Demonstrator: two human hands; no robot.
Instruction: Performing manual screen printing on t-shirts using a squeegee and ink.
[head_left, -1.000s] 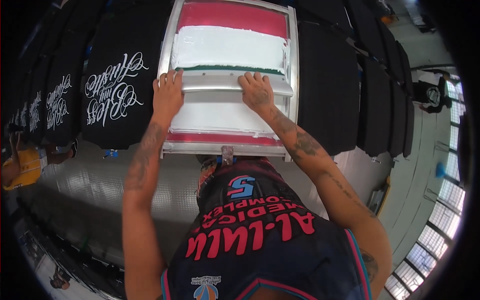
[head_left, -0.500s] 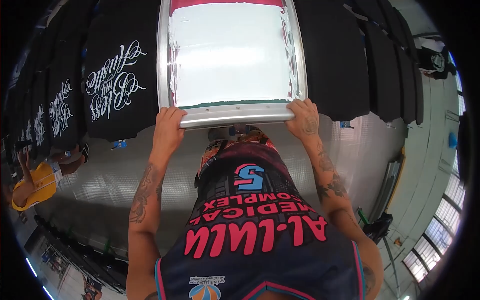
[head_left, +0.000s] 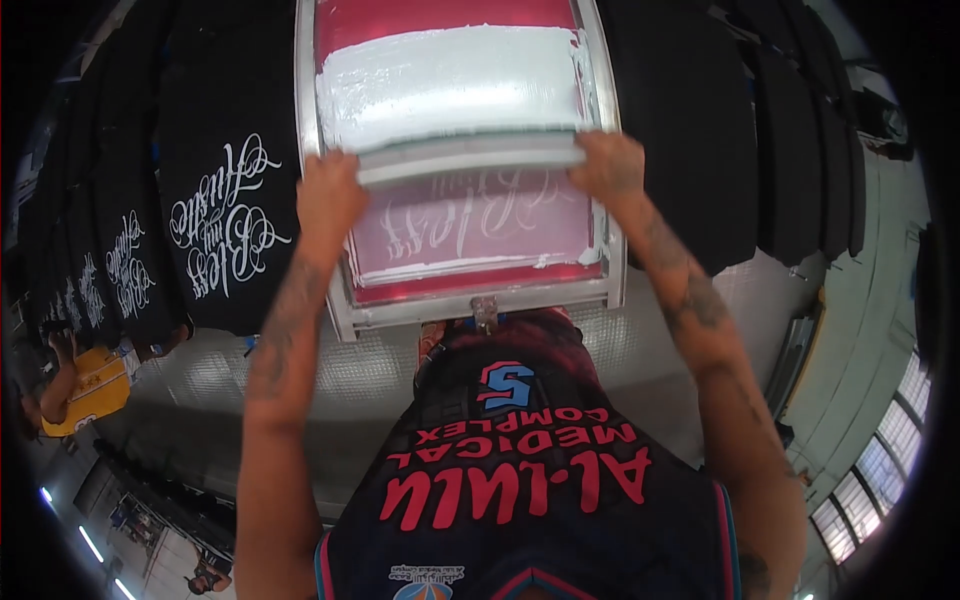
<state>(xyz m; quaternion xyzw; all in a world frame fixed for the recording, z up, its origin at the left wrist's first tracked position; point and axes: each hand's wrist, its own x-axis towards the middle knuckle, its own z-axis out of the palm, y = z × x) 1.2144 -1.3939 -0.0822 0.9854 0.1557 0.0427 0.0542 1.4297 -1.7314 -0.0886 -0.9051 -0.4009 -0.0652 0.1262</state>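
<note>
My left hand (head_left: 331, 195) and my right hand (head_left: 610, 168) are closed round the two ends of a wide metal squeegee (head_left: 470, 158). It spans a screen-printing frame (head_left: 400, 318) in front of me, about midway along. Beyond the squeegee, thick white ink (head_left: 450, 75) covers the mesh. On the near side the mesh (head_left: 400, 215) looks thinly wiped, and pale script lettering shows through it. A pink-red border (head_left: 385, 290) surrounds the inked area. What lies beneath the screen is mostly hidden.
A black shirt (head_left: 200, 110) with white script lies to the left, with several similar ones beyond it. Plain black shirts (head_left: 680, 130) are laid out to the right. A person in a yellow top (head_left: 95, 385) is at the far left.
Both hands have pushed the squeegee from the near end of the screen to about its middle. The lettering in the mesh behind it now shows, where white ink lay before.
</note>
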